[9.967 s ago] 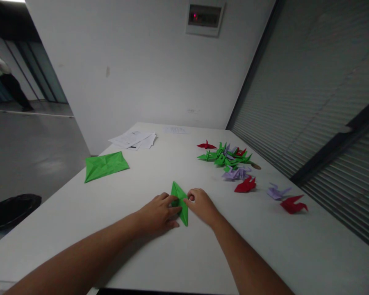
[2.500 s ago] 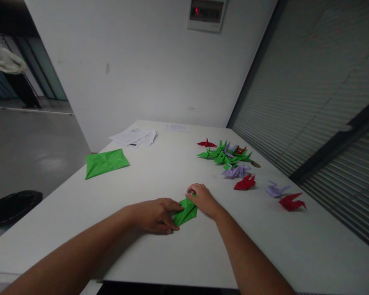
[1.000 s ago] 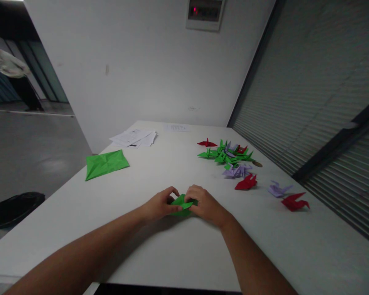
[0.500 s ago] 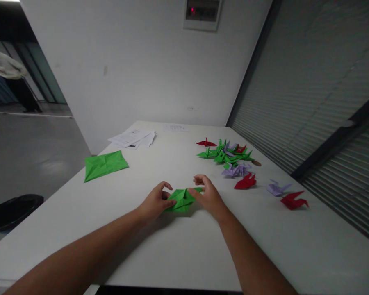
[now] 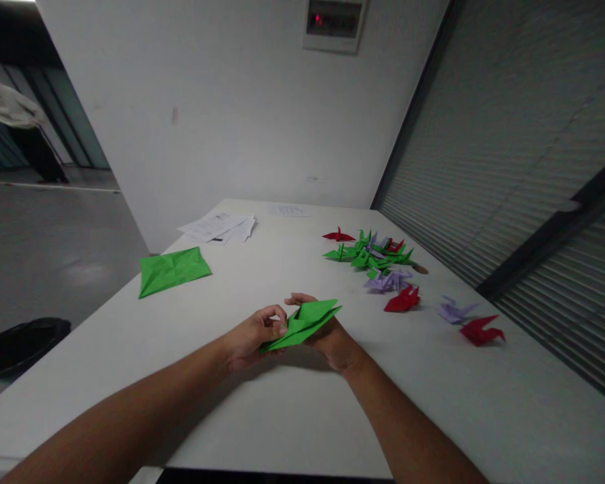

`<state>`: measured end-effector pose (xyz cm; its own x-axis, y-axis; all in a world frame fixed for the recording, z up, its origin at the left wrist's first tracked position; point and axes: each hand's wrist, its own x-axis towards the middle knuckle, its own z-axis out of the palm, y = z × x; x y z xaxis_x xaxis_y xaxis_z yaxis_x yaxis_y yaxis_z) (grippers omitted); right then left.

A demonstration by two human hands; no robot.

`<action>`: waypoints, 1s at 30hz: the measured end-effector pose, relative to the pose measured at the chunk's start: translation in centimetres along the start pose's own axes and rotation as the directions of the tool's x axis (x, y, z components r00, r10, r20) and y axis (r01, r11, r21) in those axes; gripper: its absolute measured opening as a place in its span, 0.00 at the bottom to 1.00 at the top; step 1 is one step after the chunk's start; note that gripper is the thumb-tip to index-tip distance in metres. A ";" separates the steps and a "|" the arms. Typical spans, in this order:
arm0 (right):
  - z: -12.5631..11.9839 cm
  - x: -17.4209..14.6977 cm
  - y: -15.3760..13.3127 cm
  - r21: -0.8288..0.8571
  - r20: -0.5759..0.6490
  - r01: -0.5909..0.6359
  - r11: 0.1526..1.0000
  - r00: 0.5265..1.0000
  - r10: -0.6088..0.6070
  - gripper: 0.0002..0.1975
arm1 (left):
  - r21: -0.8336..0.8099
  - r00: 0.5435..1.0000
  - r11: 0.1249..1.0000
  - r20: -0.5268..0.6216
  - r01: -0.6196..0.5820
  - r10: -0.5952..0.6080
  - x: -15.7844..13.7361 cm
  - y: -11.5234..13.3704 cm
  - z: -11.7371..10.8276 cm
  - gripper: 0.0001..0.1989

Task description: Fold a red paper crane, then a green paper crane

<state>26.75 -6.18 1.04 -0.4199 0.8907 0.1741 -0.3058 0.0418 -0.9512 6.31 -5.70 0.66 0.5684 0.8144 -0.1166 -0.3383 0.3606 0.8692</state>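
Between my two hands is a piece of green origami paper (image 5: 307,321), folded into a flattened shape with pointed layers, tilted up a little above the table. My left hand (image 5: 255,336) pinches its left end between thumb and fingers. Behind and beneath the paper, my right hand (image 5: 335,343) holds it from the right side; the sheet covers most of those fingers, and some fingertips show past its far edge.
A creased green paper sheet (image 5: 174,270) lies at the table's left edge, near printed papers (image 5: 219,227). To the right are several folded cranes, including a green pile (image 5: 368,252) and a red crane (image 5: 482,330). A black bin (image 5: 23,346) stands left; a person (image 5: 15,114) stands far off.
The green paper has been lifted off the table and turned, its right point now raised. My right hand has moved from above the paper to behind and under it.
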 end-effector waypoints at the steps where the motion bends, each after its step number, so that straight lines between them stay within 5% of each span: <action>1: 0.0 0.0 0.2 -0.001 0.013 0.003 1.000 1.000 -0.003 0.38 | -0.002 1.000 1.000 0.007 0.018 -0.018 -0.1 0.0 0.1 0.19; 11: -0.5 0.2 0.2 -0.031 -0.054 -0.040 0.999 0.998 0.038 0.17 | -0.052 0.996 0.996 0.055 0.066 -0.063 0.2 -0.7 0.3 0.15; 20: -0.7 1.0 0.9 -0.103 -0.266 -0.100 0.990 0.962 0.069 0.19 | 0.291 0.972 0.934 -0.045 -0.208 0.231 0.4 -0.6 0.9 0.20; 30: -1.2 1.1 1.3 -0.110 -0.218 -0.215 0.970 0.958 0.188 0.24 | 0.371 0.956 0.924 -0.225 -0.096 0.190 1.6 -1.8 -0.5 0.29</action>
<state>26.97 -4.62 -0.36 -0.2735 0.9595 -0.0673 -0.1121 -0.1013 -0.9885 7.45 -4.80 -1.32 0.3106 0.9490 -0.0547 -0.0884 0.0861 0.9924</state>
